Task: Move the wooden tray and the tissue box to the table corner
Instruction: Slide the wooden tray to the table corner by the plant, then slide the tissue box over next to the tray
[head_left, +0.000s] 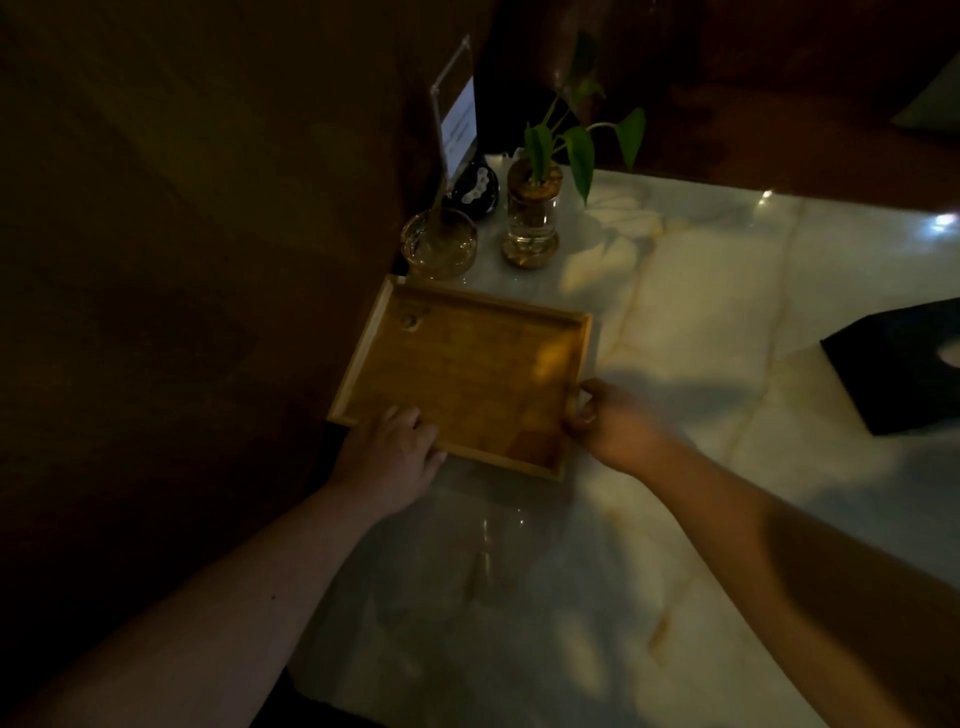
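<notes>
A shallow wooden tray (467, 364), empty, lies at the left edge of a pale marble table (701, 322), its left rim against the dark wall. My left hand (389, 457) grips the tray's near rim, fingers curled over the edge. My right hand (608, 421) pinches the tray's right rim near the front corner. A dark tissue box (898, 364) with an oval opening sits on the table at the far right, partly cut off by the frame.
Behind the tray in the table's far-left corner stand a glass bowl (439, 247), a glass jar with a leafy plant (532, 218), a clear sign holder (457, 119) and a dark round object (475, 189). A dark wall (208, 260) borders the left side.
</notes>
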